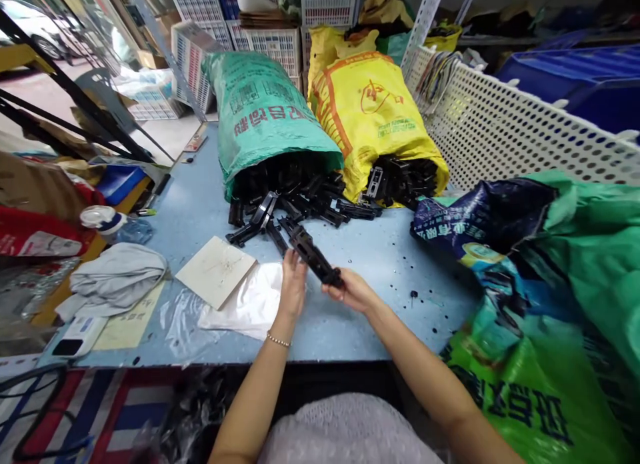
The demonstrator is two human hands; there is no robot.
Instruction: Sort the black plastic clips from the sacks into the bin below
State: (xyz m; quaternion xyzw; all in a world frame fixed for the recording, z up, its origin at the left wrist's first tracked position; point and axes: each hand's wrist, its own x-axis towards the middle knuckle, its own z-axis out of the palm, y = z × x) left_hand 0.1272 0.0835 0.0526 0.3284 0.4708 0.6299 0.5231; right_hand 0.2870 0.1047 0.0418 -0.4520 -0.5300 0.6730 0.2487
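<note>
A long black plastic part [315, 254] with slots along its length slants above the table in front of me. My right hand [354, 291] grips its near end between thumb and fingers. Beside the part's left edge is my left hand [294, 287], its fingers stretched upward, close to or touching the part; the exact contact is hard to see. Just beyond lies a loose pile of similar black parts [305, 201], spilling from the mouth of a green woven sack [275, 111]. More of them fill the opening of a yellow sack [375, 111].
Left of my hands, a square beige board [217, 271] rests partly on white plastic sheeting [250, 307]. Farther left are a grey cloth [117, 274] and a plastic bottle [117, 224]. Crumpled green sacks [525, 384] crowd the right side, before a white perforated basket wall [525, 131].
</note>
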